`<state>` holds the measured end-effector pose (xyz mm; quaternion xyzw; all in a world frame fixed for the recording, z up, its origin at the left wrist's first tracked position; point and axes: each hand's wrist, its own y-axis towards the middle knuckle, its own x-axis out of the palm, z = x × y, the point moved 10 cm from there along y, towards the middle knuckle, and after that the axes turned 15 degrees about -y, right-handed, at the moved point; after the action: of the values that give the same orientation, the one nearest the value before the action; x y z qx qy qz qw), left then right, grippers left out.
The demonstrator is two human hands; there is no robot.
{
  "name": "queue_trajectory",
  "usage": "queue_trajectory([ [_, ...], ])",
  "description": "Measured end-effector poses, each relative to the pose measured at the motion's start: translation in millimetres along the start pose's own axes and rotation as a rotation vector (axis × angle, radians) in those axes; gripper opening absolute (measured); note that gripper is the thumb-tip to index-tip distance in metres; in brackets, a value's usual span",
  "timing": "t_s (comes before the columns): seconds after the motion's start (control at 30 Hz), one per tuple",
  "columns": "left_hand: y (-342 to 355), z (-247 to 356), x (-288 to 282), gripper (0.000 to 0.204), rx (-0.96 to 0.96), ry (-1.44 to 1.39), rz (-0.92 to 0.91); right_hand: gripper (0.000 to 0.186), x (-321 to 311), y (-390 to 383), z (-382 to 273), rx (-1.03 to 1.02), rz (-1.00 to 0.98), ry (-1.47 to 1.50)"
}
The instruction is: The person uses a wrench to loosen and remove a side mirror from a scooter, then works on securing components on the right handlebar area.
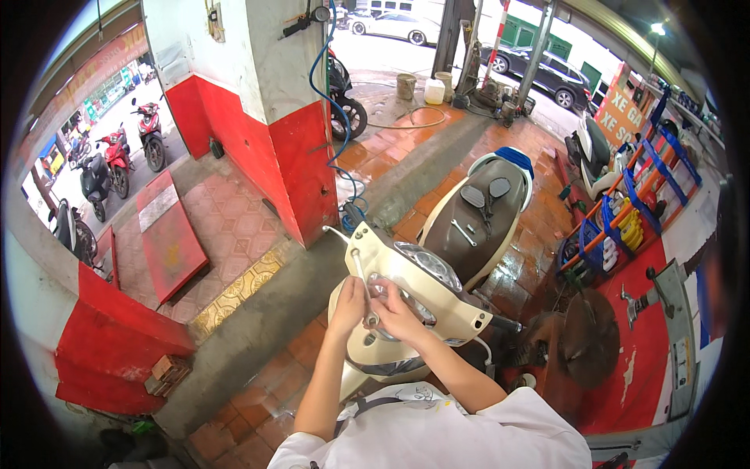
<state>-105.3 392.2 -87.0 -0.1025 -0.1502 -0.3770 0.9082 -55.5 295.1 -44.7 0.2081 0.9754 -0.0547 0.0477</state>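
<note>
A cream motor scooter stands before me, its front cover (375, 250) and headlight (428, 266) below my hands. My left hand (349, 306) is closed around the shaft of a long metal wrench (358, 266), which slants up past the fingers toward the cover's left edge. From the other side, my right hand (397, 314) comes in with bent fingers closed on the same wrench near its lower ring end. The fingertips partly hide each other. On the brown seat (488, 223) lie a second wrench (463, 232), a pair of mirrors (484, 193) and small parts.
A blue cloth (516, 160) sits at the seat's far end. A red and white pillar (293, 156) with a hanging blue hose (316, 82) rises at left. On the right are an orange rack (617, 223) with blue parts and a round fan (587, 336). Buckets (406, 86) stand farther off.
</note>
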Motion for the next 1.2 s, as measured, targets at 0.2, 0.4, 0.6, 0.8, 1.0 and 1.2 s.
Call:
queue_trajectory([
  [0.2,51,27,-27,0.028,-0.049,0.104,-0.017,0.056,23,21,5,0.032,-0.198,-0.055],
  [0.4,86,71,-40,0.038,0.198,0.954,-0.026,0.036,-5,12,-33,-0.154,-0.300,-0.381],
  [0.6,96,78,-44,0.034,0.305,1.188,-0.031,0.026,-48,17,-64,-0.188,-0.306,-0.490],
  [0.8,104,86,-38,0.026,0.387,1.212,-0.166,0.023,-62,30,-81,-0.270,-0.286,-0.591],
  [1.0,102,78,-44,0.026,0.371,1.176,-0.165,0.025,-47,54,-92,-0.329,-0.306,-0.769],
  [1.2,98,81,-31,0.025,0.294,1.209,-0.154,0.026,-9,81,-94,-0.437,-0.357,-0.977],
])
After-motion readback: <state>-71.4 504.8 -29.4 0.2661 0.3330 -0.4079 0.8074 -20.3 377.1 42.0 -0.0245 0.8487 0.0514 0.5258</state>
